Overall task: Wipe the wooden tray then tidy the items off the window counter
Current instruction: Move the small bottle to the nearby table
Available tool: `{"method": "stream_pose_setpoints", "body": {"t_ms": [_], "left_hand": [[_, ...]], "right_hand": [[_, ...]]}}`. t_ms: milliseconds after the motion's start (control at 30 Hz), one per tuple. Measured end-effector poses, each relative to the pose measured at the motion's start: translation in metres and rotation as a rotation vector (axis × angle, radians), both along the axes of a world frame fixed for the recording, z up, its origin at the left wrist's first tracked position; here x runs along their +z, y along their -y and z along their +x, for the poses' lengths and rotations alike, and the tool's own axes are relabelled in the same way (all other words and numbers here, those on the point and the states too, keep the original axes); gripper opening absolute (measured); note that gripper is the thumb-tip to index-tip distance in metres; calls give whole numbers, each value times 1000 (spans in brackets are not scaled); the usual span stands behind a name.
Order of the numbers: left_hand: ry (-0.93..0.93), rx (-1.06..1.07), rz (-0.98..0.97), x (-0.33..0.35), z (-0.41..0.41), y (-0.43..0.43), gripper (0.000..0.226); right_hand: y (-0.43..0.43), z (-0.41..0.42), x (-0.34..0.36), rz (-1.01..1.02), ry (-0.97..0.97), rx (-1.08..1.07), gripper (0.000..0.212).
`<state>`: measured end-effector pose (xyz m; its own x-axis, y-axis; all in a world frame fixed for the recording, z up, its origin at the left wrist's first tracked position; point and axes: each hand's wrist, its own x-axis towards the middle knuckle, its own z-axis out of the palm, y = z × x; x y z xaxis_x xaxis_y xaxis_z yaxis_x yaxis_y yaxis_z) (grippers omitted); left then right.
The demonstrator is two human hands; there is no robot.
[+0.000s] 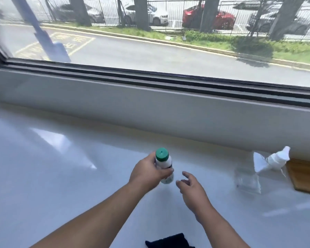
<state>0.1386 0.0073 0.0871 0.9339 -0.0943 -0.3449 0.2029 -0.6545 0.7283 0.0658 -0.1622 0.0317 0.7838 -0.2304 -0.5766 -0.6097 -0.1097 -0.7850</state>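
Wooden tray [306,176] is sitting at far right edge of white counter [61,167], partly cut off. Going left to right: left hand [147,171] is gripping a small white bottle [164,162] with green cap, fingers wrapped round it. Right hand [191,187] is hovering just beside, fingers loosely spread, holding nothing. Black cloth [168,241] is lying at bottom edge. Clear spray bottle [268,161] is lying next to tray.

I see a white bottle [164,164] with a green cap [162,154], a glossy white table [61,176], a brown tray [306,176] (wood-grained), and a black cloth [168,241].
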Motion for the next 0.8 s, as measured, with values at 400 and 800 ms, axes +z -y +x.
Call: {"method": "stream_pose_setpoints", "body": {"t_ms": [400,800], "left_hand": [[165,527,67,109,-169,-233,54],[170,984,77,103,-446,-499,52]], "right_hand": [[-248,-42,83,215,104,668,34],[-548,-262,97,178,96,1097,26]]}}
